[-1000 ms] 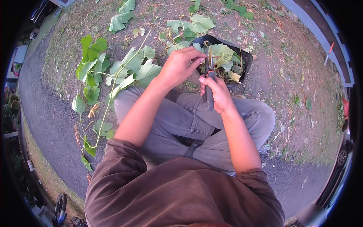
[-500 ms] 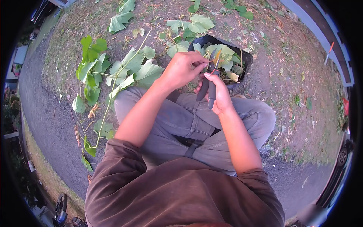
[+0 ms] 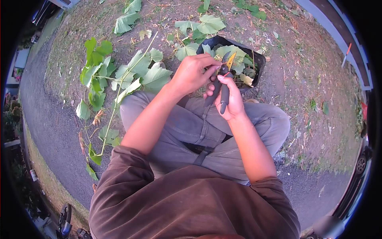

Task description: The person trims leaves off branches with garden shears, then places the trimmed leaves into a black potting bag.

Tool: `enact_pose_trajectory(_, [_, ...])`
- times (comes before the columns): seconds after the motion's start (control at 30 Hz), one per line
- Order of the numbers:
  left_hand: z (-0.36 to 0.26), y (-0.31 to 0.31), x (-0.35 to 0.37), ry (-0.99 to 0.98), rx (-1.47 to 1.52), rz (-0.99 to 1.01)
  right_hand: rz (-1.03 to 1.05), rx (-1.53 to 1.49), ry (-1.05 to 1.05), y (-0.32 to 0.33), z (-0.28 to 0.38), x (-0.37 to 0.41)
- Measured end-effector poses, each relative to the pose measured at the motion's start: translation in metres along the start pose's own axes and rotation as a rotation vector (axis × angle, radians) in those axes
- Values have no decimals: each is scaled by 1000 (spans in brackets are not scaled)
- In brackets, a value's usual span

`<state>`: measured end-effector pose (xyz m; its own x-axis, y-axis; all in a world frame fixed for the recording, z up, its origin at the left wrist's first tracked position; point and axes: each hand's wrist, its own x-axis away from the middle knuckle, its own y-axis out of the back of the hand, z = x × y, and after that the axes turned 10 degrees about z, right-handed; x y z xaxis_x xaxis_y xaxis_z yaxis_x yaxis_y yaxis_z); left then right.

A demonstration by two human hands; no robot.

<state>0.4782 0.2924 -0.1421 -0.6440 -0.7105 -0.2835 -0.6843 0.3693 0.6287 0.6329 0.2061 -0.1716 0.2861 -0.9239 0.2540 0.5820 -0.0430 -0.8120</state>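
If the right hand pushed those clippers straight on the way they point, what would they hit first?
Probably the cut leaves in the black tub, just beyond the clippers in the right hand; depth is hard to judge.

The shears (image 3: 223,85) in my right hand (image 3: 230,99) have black handles, a yellow-orange blade and a small red spot at the pivot. Just past them sits the black tub (image 3: 258,59), filled with pale green leaves (image 3: 229,51) and one yellowed leaf (image 3: 246,79). Left of the tub the cut branch (image 3: 131,75) carries brighter green leaves, a few browned. Around the tub the ground (image 3: 302,91) is dull brown, flecked with straw-coloured grass. Nearer to me than the tub, my trousers (image 3: 191,123) are grey and my shirt (image 3: 191,203) is plain dark brown. Far right of the tub stands an orange stake (image 3: 347,53).
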Motion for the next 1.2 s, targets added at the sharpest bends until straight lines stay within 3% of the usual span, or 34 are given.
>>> enact_pose_trajectory(0.2, [11,-1,-1,20,73,-17,-65,46,-43,14,2,-2])
enact_pose_trajectory(0.3, [11,0,0,131,138,2,-80,34,14,10,6,-4])
enact_pose_trajectory(0.47, [24,-8,-6,239,543,-139,-42,27,34,6,6,-1])
enact_pose_trajectory(0.67, [19,2,-3,299,386,-64,-25,275,-84,4,-5,2])
enact_pose_trajectory(0.73, [13,7,-3,299,333,-43,-49,396,42,-7,-7,3])
enact_pose_trajectory(0.97, [15,6,-1,132,226,-15,-49,458,92,10,-4,-1])
enact_pose_trajectory(1.2, [14,8,-2,230,262,-34,-58,439,48,8,-1,0])
